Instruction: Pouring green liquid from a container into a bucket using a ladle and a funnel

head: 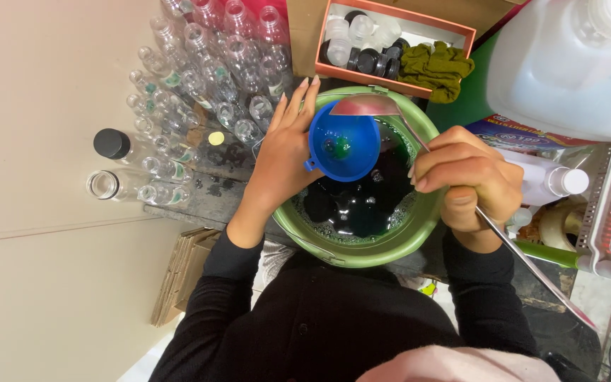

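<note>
A green bucket point(419, 233) sits in front of me, filled with dark green liquid point(362, 205). My left hand point(281, 159) holds a blue funnel point(344, 145) above the bucket; whatever sits under the funnel is hidden by it. My right hand point(468, 177) grips the long handle of a metal ladle point(365, 106), whose bowl is tilted over the funnel's far rim. A little green liquid shows in the funnel's throat.
Several empty clear plastic bottles point(199, 71) lie crowded at the upper left, one with a black cap point(111, 143). An orange box point(397, 42) holds caps and small bottles beside a green cloth point(436, 67). A big translucent jug point(567, 67) stands at the upper right.
</note>
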